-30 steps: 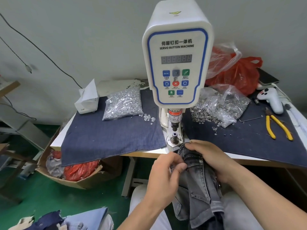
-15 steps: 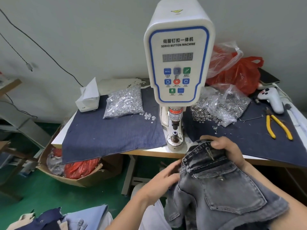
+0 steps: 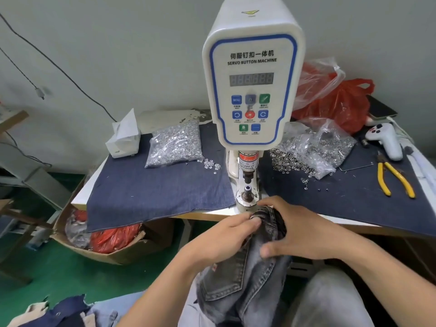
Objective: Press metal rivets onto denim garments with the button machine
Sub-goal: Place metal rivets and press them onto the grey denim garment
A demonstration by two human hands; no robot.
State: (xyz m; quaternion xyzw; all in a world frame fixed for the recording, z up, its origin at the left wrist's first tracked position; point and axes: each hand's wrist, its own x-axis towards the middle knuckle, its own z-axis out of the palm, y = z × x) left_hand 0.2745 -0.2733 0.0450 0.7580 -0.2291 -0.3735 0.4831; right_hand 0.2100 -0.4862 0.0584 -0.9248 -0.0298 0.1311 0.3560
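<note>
White machine [image 3: 252, 74] stands mid-table, front panel reading "SERVO BUTTON MACHINE" w/ Chinese characters above, a blue "MENU" key, and a red label near the press post, partly legible: "CARE OF … FINGER". Left of it, a clear bag of silver rivets [image 3: 174, 145] lies on blue cloth; a few lie loose beside it. Right, an open bag of dark ring parts [image 3: 313, 149] spills onto the cloth, w/ yellow pliers [image 3: 394, 178] further right. Cardboard box [image 3: 113, 246] on the floor at left holds red plastic. Grey denim garment [image 3: 245, 274] sits at the near table edge, just in front of the machine base. Left hand [image 3: 224, 237] pinches its folded top; right hand [image 3: 304, 234] grips it, fingers curled over the fold.
</note>
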